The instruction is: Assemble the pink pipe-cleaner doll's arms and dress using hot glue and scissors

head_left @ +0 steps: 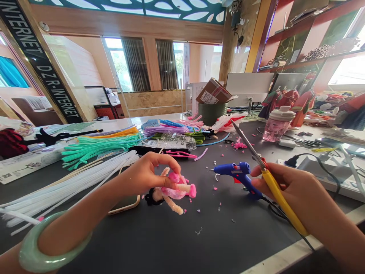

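Note:
Between the thumb and fingers of my left hand (155,173) is a small fuzzy doll (175,193) with black hair, a pink dress, pale limbs and pink feet. It lies sideways just above the dark table, its head toward the left. My right hand (288,180) is closed around yellow-handled scissors (281,198), whose blades point up and away to the left. Beside that hand a blue glue gun (238,175) rests on the table, nozzle toward the left. Small pink and white scraps lie between the hands.
Bundles of white (85,177) and green pipe cleaners (97,148) lie at the left, partly over a phone (125,203). Purple pipe cleaners (165,130) lie farther back. A pink cup (278,123), a green bin (212,113) and a power strip (316,171) stand around the table.

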Tool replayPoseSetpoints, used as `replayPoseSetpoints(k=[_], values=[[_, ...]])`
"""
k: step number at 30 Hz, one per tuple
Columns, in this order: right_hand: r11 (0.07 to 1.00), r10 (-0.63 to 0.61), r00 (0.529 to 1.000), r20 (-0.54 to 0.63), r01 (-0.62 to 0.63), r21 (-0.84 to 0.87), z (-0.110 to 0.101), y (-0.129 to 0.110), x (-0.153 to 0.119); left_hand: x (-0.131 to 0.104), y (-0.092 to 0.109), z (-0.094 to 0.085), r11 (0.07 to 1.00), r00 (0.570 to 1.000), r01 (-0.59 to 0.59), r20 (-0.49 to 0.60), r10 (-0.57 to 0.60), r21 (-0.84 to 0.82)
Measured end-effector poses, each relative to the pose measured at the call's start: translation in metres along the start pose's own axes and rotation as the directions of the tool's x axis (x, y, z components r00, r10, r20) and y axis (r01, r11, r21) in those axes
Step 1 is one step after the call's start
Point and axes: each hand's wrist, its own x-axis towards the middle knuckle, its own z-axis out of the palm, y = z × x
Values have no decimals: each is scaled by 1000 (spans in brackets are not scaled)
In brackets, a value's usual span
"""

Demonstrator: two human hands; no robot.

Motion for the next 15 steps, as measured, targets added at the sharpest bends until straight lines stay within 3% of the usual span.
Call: replayPoseSetpoints(k=[3,6,10,13,15], values=[[1000,23,1000,8,-23,8,1,-1,0,1,0,0,997,999,-44,-29,43,-60],[999,39,999,19,-39,8,1,-2,0,2,0,1,973,998,27,-53,-40,-230],[999,36,999,32,-37,27,0,-2,-2,3,-3,5,888,985,142,-25,-170,-437],[1000,28,999,31,-28,13,1,-4,-4,3,-5,9,832,985,133,-24,-172,-539],[1000,3,999,-44,-3,4,2,-7,-5,3,-6,11,765,987,104,-31,-160,-635]])
